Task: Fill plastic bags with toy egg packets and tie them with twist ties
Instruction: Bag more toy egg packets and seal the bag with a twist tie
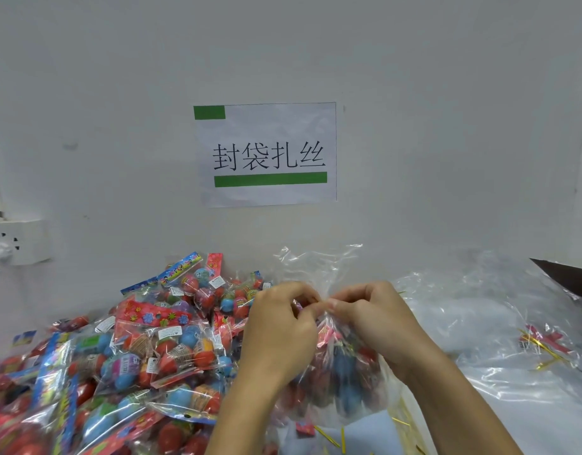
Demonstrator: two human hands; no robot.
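At the near centre of the table, a filled plastic bag (pixel 342 372) stands with its neck gathered, and both hands meet at that neck. The left hand (pixel 280 326) has its fingers curled in, pinching the bunched plastic, and the right hand (pixel 371 316) pinches it from the other side, fingertips almost touching the left's. Whether a twist tie is already between the fingers cannot be told, as the hands hide that spot. Red and blue toy eggs show through the bag's clear wall, so this bag looks loaded and the step in hand appears to be closing it. To the left, a large heap of toy egg packets (pixel 125 349) lies unbagged, which suggests most of the work remains. To the right lie loose empty bags (pixel 480 323), and on them, further right, a small cluster of gold twist ties (pixel 542 348); a few more ties (pixel 329 436) are scattered just near of the bag. On the far wall hangs a paper sign (pixel 266 154).
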